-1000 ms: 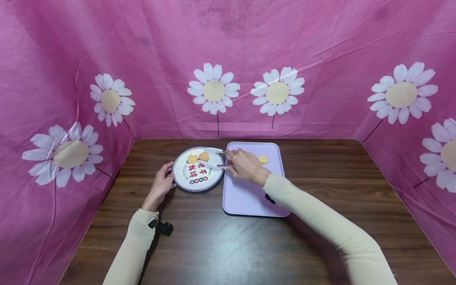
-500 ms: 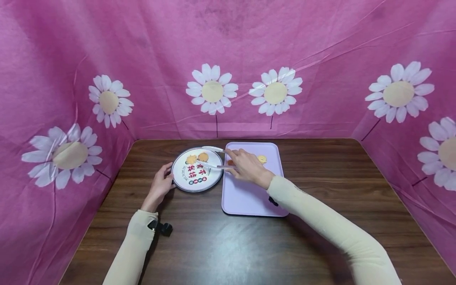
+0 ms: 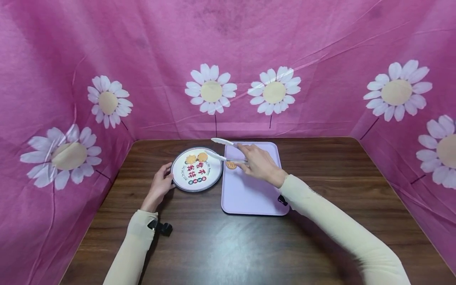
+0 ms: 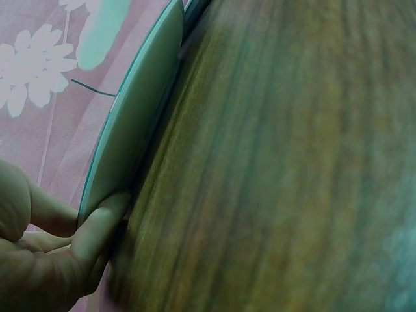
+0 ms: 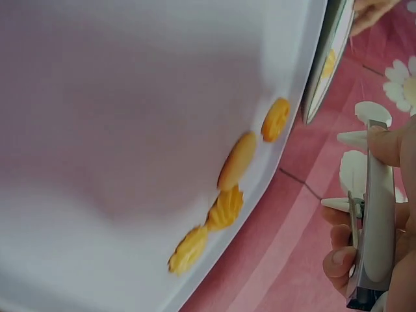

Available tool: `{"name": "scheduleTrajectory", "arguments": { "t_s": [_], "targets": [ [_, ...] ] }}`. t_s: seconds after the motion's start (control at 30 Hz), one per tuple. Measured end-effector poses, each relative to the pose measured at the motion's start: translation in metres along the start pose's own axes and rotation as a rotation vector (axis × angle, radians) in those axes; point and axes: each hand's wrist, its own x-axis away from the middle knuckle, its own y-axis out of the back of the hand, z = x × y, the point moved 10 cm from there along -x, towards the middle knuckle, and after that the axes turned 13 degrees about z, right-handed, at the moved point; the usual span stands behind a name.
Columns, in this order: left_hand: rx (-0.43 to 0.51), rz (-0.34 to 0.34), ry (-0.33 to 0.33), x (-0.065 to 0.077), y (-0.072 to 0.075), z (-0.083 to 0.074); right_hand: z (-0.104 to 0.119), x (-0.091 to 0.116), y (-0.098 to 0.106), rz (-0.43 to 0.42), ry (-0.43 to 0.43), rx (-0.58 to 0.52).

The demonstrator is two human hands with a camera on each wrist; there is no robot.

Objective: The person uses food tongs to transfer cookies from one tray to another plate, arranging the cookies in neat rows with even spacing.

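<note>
My left hand (image 3: pixel 161 186) grips the left rim of a round white plate (image 3: pixel 179 180) with red characters. In the left wrist view, thumb and fingers (image 4: pixel 97 227) pinch the plate's edge. Two cookies, a pale ridged one (image 3: pixel 190 159) and a browner round one (image 3: pixel 202 157), lie at the plate's back. My right hand (image 3: pixel 261 163) holds white-tipped tongs (image 5: pixel 378 221), spread apart with nothing between the tips, above the gap between plate and tray. On the lilac tray (image 3: pixel 249 198), a round cookie (image 3: pixel 231 165) shows below the tongs; other cookies there are hidden by the hand.
Seen from the right wrist, several cookies (image 5: pixel 237 160) line up along one edge of the tray. Plate and tray sit side by side on the dark wooden table (image 3: pixel 199 237). A pink cloth (image 3: pixel 156 59) with daisies hangs behind and at both sides.
My right hand and the tongs have moved right and back, away from over the plate. The tongs no longer reach the cookies there. My left hand stays on the plate's rim.
</note>
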Motion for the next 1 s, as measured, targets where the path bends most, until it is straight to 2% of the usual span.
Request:
{"name": "scheduleTrajectory", "arguments": {
  "t_s": [0.37, 0.57, 1.0],
  "targets": [
    [-0.003, 0.002, -0.011, -0.001, 0.001, 0.000, -0.027, 0.021, 0.016, -0.023, -0.034, -0.006],
    [-0.008, 0.001, -0.003, 0.000, 0.001, 0.001, -0.045, 0.035, 0.017, -0.006, -0.091, -0.002],
    [-0.012, 0.002, -0.003, -0.001, 0.000, -0.001, -0.075, 0.059, 0.019, 0.029, -0.137, 0.045]
  ]
}}
